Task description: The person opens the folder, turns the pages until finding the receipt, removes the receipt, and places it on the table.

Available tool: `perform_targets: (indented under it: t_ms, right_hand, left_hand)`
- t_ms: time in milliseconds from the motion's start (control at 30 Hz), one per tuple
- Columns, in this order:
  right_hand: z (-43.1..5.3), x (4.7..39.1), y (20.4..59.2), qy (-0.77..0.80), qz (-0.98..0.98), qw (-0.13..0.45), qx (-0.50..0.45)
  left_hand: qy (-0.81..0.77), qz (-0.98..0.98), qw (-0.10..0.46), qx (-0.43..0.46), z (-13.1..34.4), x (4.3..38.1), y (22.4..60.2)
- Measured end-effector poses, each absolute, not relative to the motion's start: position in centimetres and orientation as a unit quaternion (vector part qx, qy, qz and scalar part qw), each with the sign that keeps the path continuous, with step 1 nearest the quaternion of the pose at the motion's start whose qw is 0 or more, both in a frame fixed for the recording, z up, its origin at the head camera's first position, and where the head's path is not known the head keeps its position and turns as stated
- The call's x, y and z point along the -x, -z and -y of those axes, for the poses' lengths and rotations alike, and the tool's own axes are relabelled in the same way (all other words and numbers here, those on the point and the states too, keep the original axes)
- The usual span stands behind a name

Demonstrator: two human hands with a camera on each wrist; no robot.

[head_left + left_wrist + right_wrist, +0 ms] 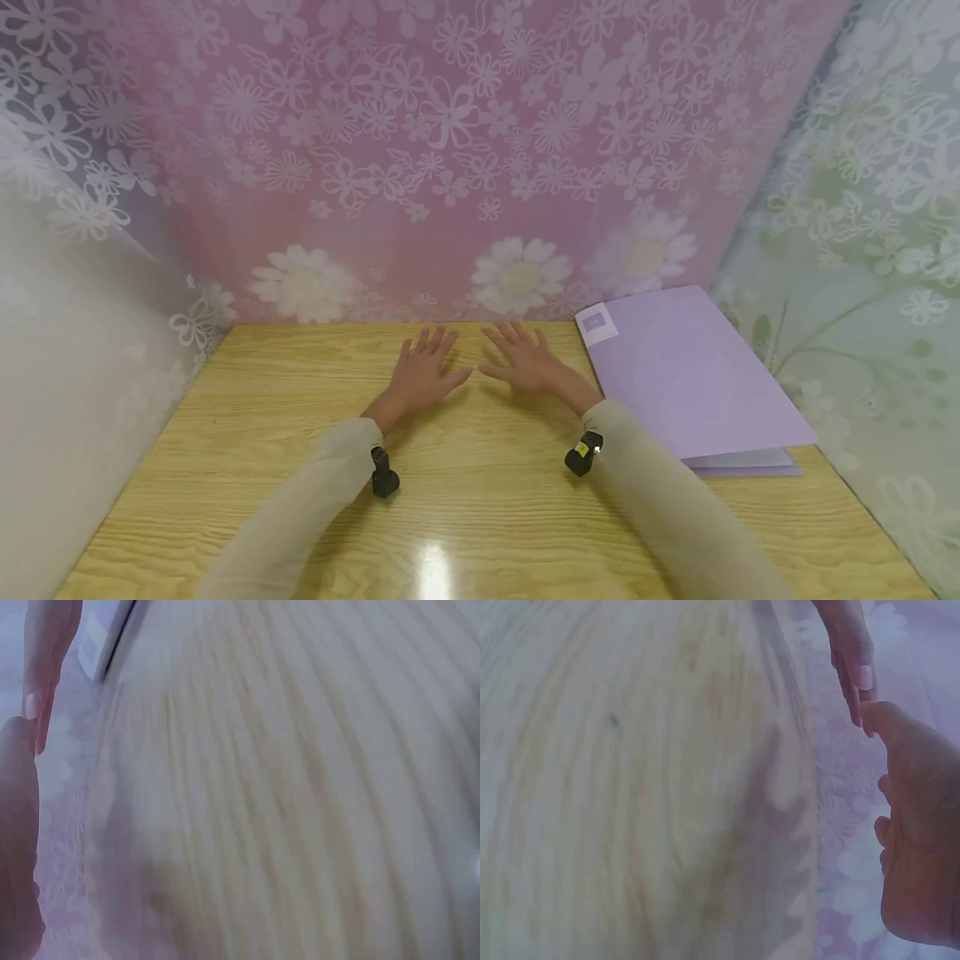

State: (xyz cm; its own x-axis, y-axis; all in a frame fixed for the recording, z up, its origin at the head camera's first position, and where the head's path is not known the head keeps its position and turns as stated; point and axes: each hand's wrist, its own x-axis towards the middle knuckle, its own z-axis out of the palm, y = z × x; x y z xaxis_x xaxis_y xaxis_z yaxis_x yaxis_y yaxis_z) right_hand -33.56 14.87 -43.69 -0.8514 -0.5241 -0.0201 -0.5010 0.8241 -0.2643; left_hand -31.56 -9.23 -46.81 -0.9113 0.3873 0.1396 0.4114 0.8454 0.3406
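Both hands hover palm down over the wooden table (465, 500), near its far edge, with fingers spread. Nothing is held by the left hand (423, 371), whose thumb points toward the other hand. The right hand (525, 362) mirrors it, its thumb tip a short gap from the left thumb in the head view. Just right of the right hand lies a light purple folder (682, 375) with a white label (597, 323) at its upper left corner. White pages (750, 459) show at the folder's near edge. In the right wrist view, the right hand (922, 825) casts a shadow on the wood.
A pink curtain with white flowers (450, 167) hangs behind the table. Pale flowered curtains stand at the left (75, 333) and right (870, 292) sides. Small black wrist cameras sit on the left cuff (384, 473) and the right cuff (582, 454).
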Motion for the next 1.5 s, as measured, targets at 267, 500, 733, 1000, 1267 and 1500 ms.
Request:
perform_targets:
  t_ms: [267,500,733,1000,1267,1500]
  right_hand:
    - [-18.3,34.0,41.4,0.114,-0.958,0.051,0.259]
    - [-23.8,34.5,39.6,0.094,-0.969,0.034,0.226]
    - [-30.2,34.8,38.8,0.068,-0.981,0.028,0.179]
    - [-36.3,33.8,39.3,0.092,-0.985,0.045,0.137]
    - [-40.8,33.5,40.9,0.152,-0.977,0.066,0.135]
    - [-43.4,32.9,41.8,0.188,-0.971,0.124,0.086]
  left_hand:
    - [0.222,0.951,0.035,0.212,5.1,31.5,46.8]
    - [0.303,0.930,0.016,0.206,-0.2,30.4,46.6]
    - [0.411,0.892,0.002,0.187,-5.4,29.1,46.2]
    - [0.471,0.868,-0.005,0.156,-10.7,28.4,46.6]
    - [0.461,0.877,-0.008,0.132,-13.9,28.0,47.3]
    - [0.452,0.883,-0.030,0.125,-15.8,27.8,47.9]
